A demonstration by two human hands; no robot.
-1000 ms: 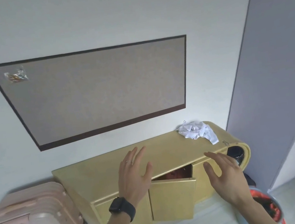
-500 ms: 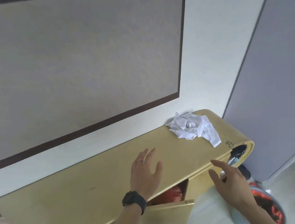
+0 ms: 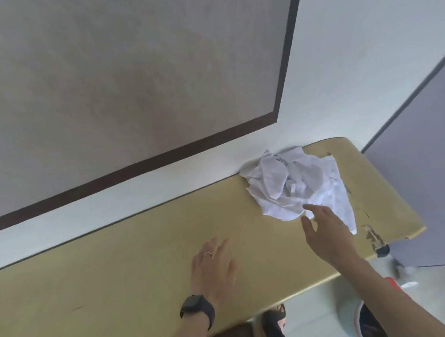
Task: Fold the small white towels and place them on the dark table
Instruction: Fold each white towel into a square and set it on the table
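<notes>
Head view: crumpled white towels (image 3: 296, 184) lie heaped at the far right end of the yellow desk (image 3: 117, 279). The right hand (image 3: 328, 236), fingers spread, is at their near edge; the left hand (image 3: 214, 270) is flat and empty. The cloth looks light and limp, probably best pinched at a loose corner.

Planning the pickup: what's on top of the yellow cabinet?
Crumpled white towels at the right end of the cabinet, by the wall. Anything beneath them is covered.
</notes>
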